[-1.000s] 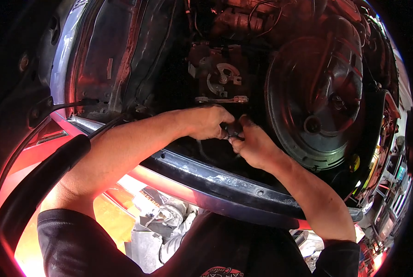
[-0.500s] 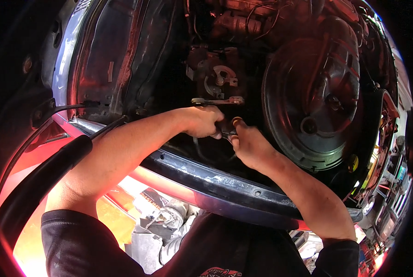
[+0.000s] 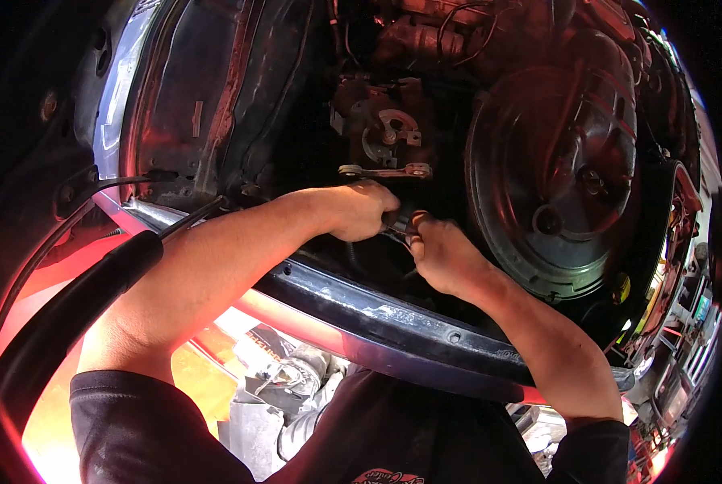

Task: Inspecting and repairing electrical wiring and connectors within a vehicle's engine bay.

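Both my hands meet inside an open car's engine bay, just behind its front edge. My left hand [image 3: 363, 211] is closed with its fingers curled toward the right. Facing it, my right hand [image 3: 446, 250] is closed too, its thumb and fingers drawn together. Bridging the gap between them is a small dark part with a shiny metal section [image 3: 400, 225]; its kind does not show, and both hands hide its ends. Just beyond my left hand lies a flat metal link [image 3: 385, 171], below a bracket with a curved metal plate [image 3: 393, 137].
A big round black air cleaner housing [image 3: 530, 234] fills the right of the bay. The painted front crossmember [image 3: 393, 310] runs beneath my forearms. At the left, a thick black strut [image 3: 79, 306] slants past my left arm. Thin hoses [image 3: 470, 36] cross the far end.
The view has shifted slightly. My right hand has turned a little, its fingers now lower over the dark part. More of the metal section shows between the hands.
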